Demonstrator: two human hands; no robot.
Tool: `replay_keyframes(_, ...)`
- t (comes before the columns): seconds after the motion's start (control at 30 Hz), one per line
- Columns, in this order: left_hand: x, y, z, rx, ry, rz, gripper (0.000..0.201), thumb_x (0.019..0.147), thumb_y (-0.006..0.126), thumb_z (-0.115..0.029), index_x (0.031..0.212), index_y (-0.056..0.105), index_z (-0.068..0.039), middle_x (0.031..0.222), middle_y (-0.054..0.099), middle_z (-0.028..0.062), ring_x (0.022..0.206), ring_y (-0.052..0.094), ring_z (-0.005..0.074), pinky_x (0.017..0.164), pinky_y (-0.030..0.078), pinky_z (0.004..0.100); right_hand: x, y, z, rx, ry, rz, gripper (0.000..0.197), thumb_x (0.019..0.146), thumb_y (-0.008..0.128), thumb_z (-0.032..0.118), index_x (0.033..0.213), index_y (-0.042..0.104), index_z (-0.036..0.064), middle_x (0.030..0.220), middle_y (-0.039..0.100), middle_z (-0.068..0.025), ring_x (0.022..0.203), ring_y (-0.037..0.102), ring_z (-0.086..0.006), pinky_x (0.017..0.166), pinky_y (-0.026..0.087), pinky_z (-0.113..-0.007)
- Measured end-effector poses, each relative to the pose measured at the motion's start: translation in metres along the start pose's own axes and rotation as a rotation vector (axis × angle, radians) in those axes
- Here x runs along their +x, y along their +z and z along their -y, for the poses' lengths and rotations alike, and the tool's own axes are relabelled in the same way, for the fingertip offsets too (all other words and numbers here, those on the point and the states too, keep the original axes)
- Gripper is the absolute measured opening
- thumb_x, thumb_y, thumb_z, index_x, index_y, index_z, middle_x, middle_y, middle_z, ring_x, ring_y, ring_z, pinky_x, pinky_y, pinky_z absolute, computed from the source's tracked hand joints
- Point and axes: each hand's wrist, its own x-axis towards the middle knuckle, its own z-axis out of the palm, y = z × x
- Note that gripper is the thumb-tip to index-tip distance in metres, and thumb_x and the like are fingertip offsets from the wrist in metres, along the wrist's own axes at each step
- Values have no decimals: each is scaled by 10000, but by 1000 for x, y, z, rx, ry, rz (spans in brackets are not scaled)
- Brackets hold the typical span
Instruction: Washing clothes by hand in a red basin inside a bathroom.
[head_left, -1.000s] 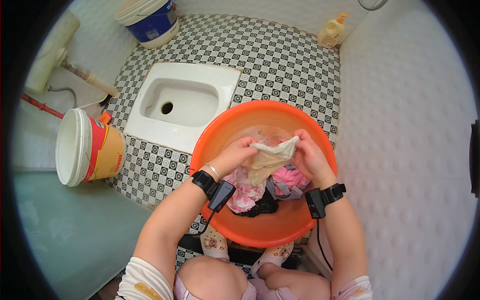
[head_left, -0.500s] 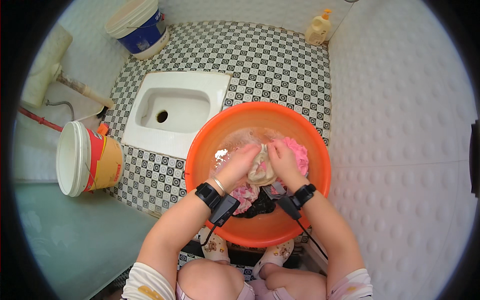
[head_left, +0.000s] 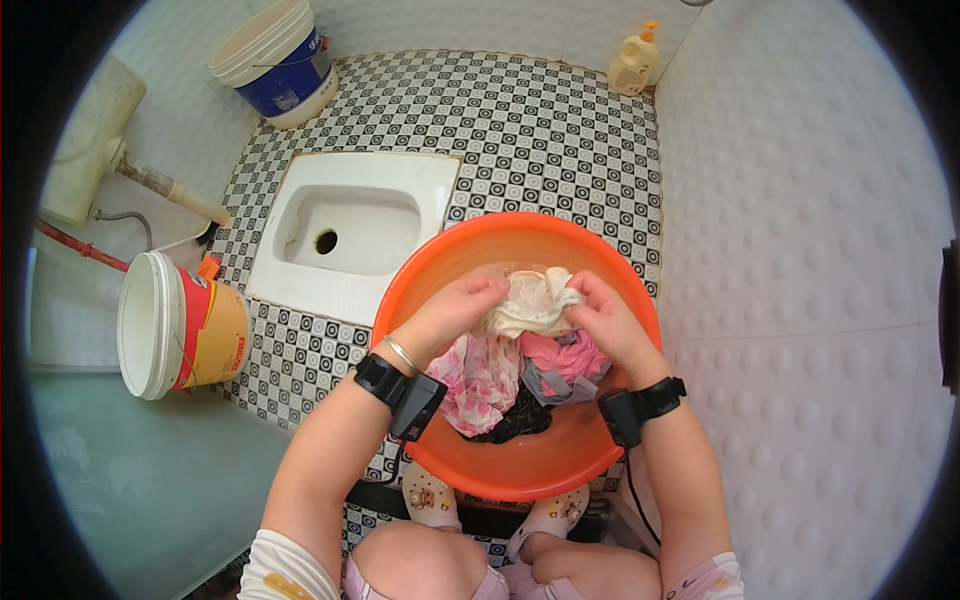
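A cream-white piece of clothing [head_left: 536, 303] is stretched between my hands over the large orange basin [head_left: 575, 240]. My left hand [head_left: 455, 308] pinches its left edge, while the fingers of my right hand [head_left: 607, 315] close on its right edge. Below it, wet clothes lie bunched in the basin: a white garment with pink print [head_left: 474, 385], a pink and grey one [head_left: 563, 362] and a black one [head_left: 516, 417]. The kind of cream garment cannot be made out. Black bands with small boxes and cables sit on both wrists.
A white squat toilet [head_left: 265, 270] is set in the checkered floor left of the basin. A red and yellow bucket [head_left: 217, 330] lies tilted at the left; a blue and white bucket [head_left: 285, 85] stands behind. A pump bottle [head_left: 633, 65] is in the far right corner, beside the wall [head_left: 800, 280].
My hands have moved apart, opening out the cream garment that was bunched between them. More of the pink-printed and pink and grey clothes shows below.
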Motion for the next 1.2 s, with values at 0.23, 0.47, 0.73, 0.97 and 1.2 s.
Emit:
replay_keyframes(0.23, -9, -21, 39, 1840, 176, -562, 333, 843, 624, -274, 1139, 624, -122, 1152, 605, 198, 953, 631, 275, 806, 509, 359, -27, 14, -73, -1019, 37, 208, 320, 750, 634, 217, 1030, 600, 67, 880, 648, -204, 804, 631, -397, 727, 510, -467)
replay_keyframes(0.47, -12, -117, 45, 1485, -143, -618, 354, 817, 578, -163, 1163, 655, -154, 1138, 540, 226, 913, 619, 398, 838, 509, 434, -38, 53, -75, -1235, -152, 316, 445, 708, 728, 319, 1068, 593, 95, 996, 599, -144, 958, 592, -323, 816, 446, -441)
replay_keyframes(0.73, 10, -118, 35, 1352, 7, -728, 347, 815, 544, -87, 1112, 697, -182, 1008, 563, 216, 875, 610, 390, 827, 505, 416, -102, 117, -60, -1257, -188, 981, 841, 692, 770, 378, 1402, 383, 145, 1373, 411, -162, 1248, 415, -361, 998, 342, -572)
replay_keyframes(0.97, 40, -134, 12, 1434, 148, -782, 323, 808, 571, -131, 1110, 682, -158, 1270, 478, 239, 1113, 513, 416, 921, 453, 478, -95, 132, -84, -1382, -140, 797, 756, 748, 725, 329, 1407, 386, 177, 1247, 509, -125, 1121, 522, -332, 914, 398, -517)
replay_keyframes(1.2, 20, -77, 41, 1626, 273, -240, 406, 805, 614, -222, 1204, 593, -152, 1411, 400, 180, 1348, 289, 426, 1083, 265, 541, -27, 98, -64, -1494, -92, 583, 458, 737, 718, 306, 1137, 616, 108, 863, 658, -98, 790, 650, -276, 677, 512, -393)
